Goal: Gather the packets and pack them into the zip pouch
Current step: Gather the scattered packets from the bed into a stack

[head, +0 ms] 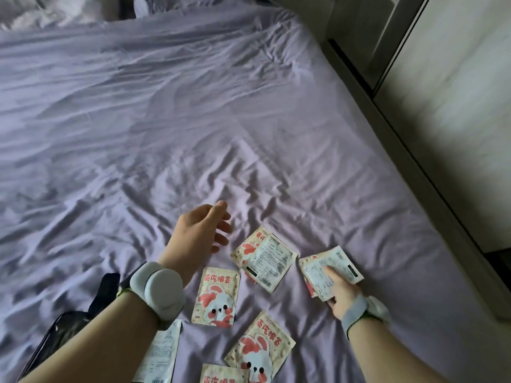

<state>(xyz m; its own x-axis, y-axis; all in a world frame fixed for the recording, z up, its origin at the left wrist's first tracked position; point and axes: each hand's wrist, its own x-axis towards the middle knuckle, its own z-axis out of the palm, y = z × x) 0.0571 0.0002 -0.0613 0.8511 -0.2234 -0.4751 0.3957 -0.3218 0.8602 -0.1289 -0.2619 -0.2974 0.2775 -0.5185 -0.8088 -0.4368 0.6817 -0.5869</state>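
Several cream packets with a red-and-white rabbit print lie on the lilac bedsheet. My right hand (341,295) grips a small stack of packets (330,268) at the right, printed backs up. My left hand (200,233) hovers open above the sheet, just left of a packet lying back side up (264,258). A face-up packet (217,295) lies between my forearms, another (261,348) nearer me, one (222,374) at the bottom edge, and one (161,352) partly under my left forearm. The dark zip pouch (59,331) with a clear panel lies at lower left, mostly hidden by my left arm.
The wrinkled lilac bedsheet (193,120) stretches far ahead and to the left. White bedding (41,12) is bunched at the far left corner. The bed's right edge (431,205) runs along a narrow gap beside a wardrobe with sliding doors (448,78).
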